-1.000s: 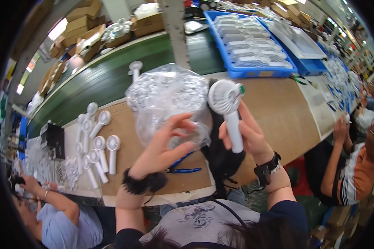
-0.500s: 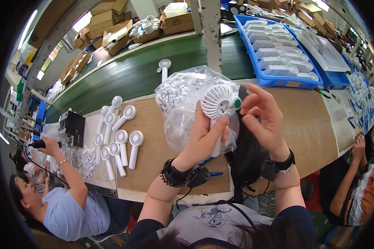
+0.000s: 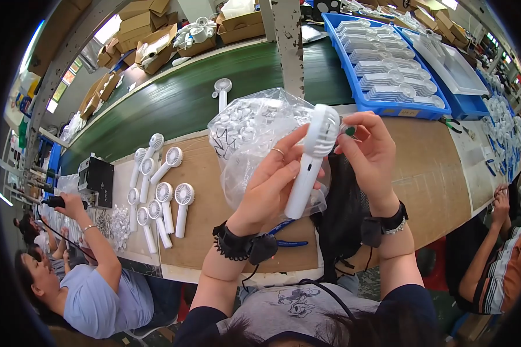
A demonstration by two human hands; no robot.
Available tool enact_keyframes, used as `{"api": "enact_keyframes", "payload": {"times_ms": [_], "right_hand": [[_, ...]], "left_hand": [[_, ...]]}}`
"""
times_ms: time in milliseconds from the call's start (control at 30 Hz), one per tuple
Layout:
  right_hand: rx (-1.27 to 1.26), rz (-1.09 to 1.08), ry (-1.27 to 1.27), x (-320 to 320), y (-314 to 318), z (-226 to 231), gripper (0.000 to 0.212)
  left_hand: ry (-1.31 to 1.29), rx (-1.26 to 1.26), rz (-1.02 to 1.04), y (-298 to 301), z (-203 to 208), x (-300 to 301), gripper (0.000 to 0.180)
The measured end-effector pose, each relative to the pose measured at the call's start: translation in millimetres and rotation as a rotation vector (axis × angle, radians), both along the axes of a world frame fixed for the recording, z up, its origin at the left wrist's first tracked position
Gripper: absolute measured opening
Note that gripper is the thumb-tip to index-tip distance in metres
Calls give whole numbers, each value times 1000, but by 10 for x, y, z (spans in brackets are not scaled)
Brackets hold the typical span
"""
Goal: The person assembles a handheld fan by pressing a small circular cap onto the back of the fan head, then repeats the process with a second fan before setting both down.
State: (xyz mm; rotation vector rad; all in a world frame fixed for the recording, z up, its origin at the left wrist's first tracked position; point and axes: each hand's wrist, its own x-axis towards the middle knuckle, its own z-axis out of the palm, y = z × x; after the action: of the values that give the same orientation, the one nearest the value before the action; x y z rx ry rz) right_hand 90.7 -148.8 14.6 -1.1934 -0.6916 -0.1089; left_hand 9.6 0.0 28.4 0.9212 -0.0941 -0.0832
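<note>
My left hand [image 3: 265,188] is closed around a white handheld fan [image 3: 304,184], gripping it near where the handle meets the round head. The fan is turned side-on, and a small dark slot shows on its handle. Beside the head, the thumb and fingers of my right hand [image 3: 371,157] pinch a small round green part [image 3: 349,131]. Wires on that part are hard to make out now. Behind the fan lies a clear plastic bag [image 3: 228,153] of small white pieces. Blue-handled pliers [image 3: 289,243] rest on the cardboard below my left hand.
Several white fans [image 3: 183,209] lie to the left, near a black box [image 3: 95,180]; another fan [image 3: 223,92] lies on the green belt [image 3: 173,98]. A blue tray [image 3: 353,95] of white parts stands far right. A dark mesh bag [image 3: 344,211] lies under my right hand. Co-workers sit on both sides.
The fan has turned from showing its grille face to showing its side, its handle swinging to the lower left. My right fingers have closed on the green part. More of the pliers shows.
</note>
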Motion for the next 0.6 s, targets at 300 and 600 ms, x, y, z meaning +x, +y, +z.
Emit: {"api": "enact_keyframes", "payload": {"times_ms": [300,600], "right_hand": [[126,122,91,43,30,-103,28],[79,189,126,55,55,-144,26]], "left_hand": [[-24,88,-123,28,-193,61,43],[-57,124,-273,1,-137,-8,36]]}}
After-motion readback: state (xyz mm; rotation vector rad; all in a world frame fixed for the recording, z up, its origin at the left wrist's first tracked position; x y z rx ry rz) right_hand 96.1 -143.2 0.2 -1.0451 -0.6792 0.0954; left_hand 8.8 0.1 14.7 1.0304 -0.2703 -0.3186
